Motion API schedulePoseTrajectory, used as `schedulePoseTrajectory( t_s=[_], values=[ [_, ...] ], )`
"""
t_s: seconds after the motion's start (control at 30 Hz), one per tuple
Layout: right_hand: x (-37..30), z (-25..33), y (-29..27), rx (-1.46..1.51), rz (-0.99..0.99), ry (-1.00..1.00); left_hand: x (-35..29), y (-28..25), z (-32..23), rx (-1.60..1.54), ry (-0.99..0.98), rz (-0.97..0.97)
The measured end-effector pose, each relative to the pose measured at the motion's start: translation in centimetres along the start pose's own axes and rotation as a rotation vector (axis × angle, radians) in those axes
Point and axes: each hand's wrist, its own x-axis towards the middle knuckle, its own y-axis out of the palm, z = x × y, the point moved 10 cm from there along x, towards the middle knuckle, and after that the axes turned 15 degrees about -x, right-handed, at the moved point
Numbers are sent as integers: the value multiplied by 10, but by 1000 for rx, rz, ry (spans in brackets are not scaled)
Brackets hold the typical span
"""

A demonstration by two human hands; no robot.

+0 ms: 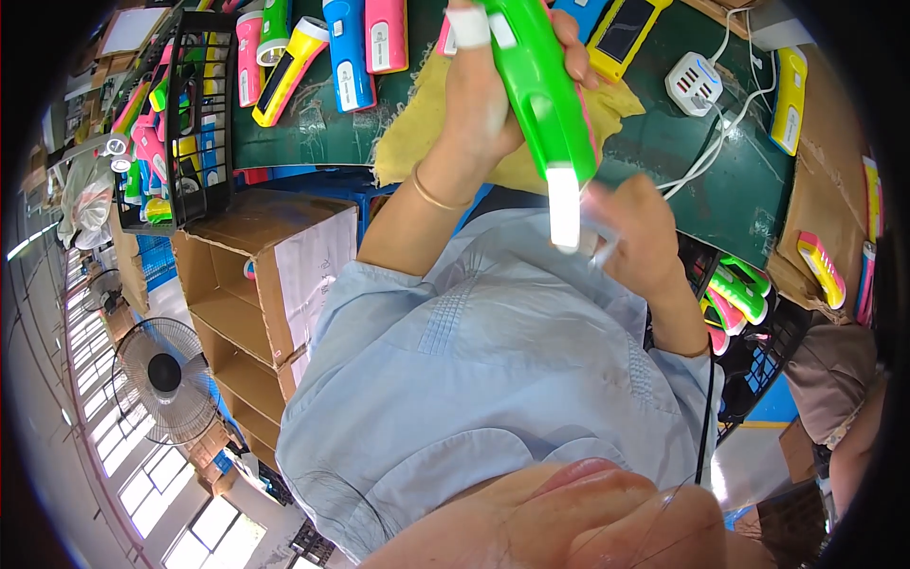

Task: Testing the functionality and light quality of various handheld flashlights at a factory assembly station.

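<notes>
My left hand (pixel 485 109) is wrapped round a green flashlight (pixel 545 90) with a pink edge, held up over the table. White tape circles one of its digits. From the flashlight's lower end sticks out a white strip (pixel 563 211). Close beside that strip is my right hand (pixel 640 237), its fingers curled in and smeared by motion. A thin whitish thing (pixel 601 252) shows blurred at its fingertips; what it is, I cannot make out. Beneath the flashlight a yellow cloth (pixel 412 142) lies on the green tabletop (pixel 739 204).
Several coloured flashlights (pixel 351 57) line the table's far side. A white USB charging hub (pixel 693 83) with white cables (pixel 706 163) sits at right. Black baskets of flashlights stand at left (pixel 201 123) and lower right (pixel 758 365). A cardboard shelf (pixel 232 294) and a fan (pixel 164 373) are left.
</notes>
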Motion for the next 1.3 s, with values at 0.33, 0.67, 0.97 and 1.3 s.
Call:
schedulePoseTrajectory(
  t_s=[0.33, 0.67, 0.97, 1.3],
  values=[
    [-20, -85, 31, 262, 38, 658, -60, 32, 18, 1048, 275, 723],
    [-57, -98, 15, 301, 64, 841, -64, 17, 10, 1364, 273, 415],
    [2, -79, -3, 133, 42, 729, -37, -4, 27, 996, -159, 167],
    [9, -80, -2, -250, 155, 801, -32, -10, 16, 1208, 31, 37]
  ],
)
